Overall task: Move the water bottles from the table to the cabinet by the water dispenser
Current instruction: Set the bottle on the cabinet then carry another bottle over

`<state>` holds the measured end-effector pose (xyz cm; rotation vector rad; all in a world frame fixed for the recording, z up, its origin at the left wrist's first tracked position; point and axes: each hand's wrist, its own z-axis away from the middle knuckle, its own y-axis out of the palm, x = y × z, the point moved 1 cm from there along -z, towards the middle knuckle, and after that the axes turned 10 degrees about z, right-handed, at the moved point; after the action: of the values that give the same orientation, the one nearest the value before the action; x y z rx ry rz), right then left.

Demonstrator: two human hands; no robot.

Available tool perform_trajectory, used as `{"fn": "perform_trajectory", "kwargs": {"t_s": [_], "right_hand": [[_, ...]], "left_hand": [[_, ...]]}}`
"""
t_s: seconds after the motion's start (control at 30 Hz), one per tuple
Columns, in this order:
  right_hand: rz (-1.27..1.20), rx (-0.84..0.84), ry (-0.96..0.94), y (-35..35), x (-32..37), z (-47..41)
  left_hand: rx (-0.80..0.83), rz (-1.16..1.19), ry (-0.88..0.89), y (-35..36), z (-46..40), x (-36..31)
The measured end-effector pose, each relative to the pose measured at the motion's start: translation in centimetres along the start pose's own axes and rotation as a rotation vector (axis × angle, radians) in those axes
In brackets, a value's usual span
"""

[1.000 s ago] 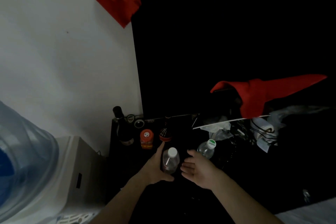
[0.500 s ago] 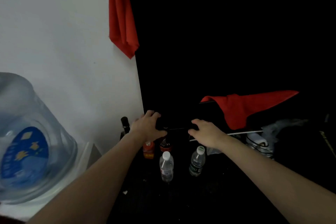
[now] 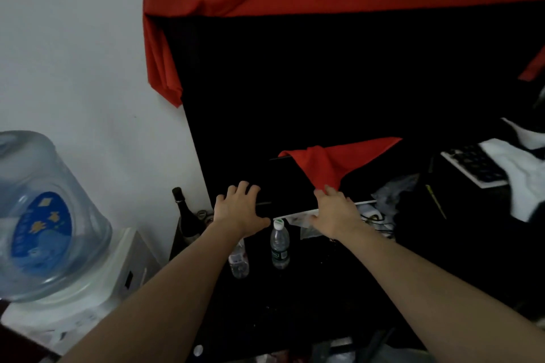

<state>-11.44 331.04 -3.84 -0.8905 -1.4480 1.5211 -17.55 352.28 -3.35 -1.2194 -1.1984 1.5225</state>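
Observation:
Two clear water bottles stand upright on the dark cabinet top (image 3: 300,312). The right bottle (image 3: 279,246) has a white cap and a green label. The left bottle (image 3: 239,262) has a pale label, and my left wrist covers its top. Beyond them, my left hand (image 3: 239,212) lies palm down with its fingers spread on a black flat object. My right hand (image 3: 336,212) rests the same way on that object's right part, just under a red cloth (image 3: 333,166). Neither hand touches a bottle.
The water dispenser (image 3: 97,283) with its blue jug (image 3: 44,215) stands left of the cabinet. A dark wine bottle (image 3: 184,215) is at the cabinet's back left corner. Clutter, plastic bags and a keyboard (image 3: 474,166) fill the right. A black panel draped in red cloth rises behind.
My left hand let go of the left bottle, which now stands on the cabinet. Both hands moved forward past the bottles onto the black object. The view has tilted upward.

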Motion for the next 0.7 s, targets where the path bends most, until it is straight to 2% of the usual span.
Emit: {"fn": "perform_trajectory", "kwargs": {"t_s": [0.3,0.43,0.7], "right_hand": [[-0.036,-0.061,0.130,-3.5,-3.4,10.4],[-0.061,0.005,0.212,-3.8,-4.4,16.8],[0.052,0.021,0.461,-2.0,-5.6,28.9]], "left_hand": [[-0.003,-0.091,0.081,-2.3,6.7,-6.5],[0.049,-0.061,0.190,-0.8,9.6,-10.2],[0.115,-0.059,0.409,2.6,18.1,-16.5]]}}
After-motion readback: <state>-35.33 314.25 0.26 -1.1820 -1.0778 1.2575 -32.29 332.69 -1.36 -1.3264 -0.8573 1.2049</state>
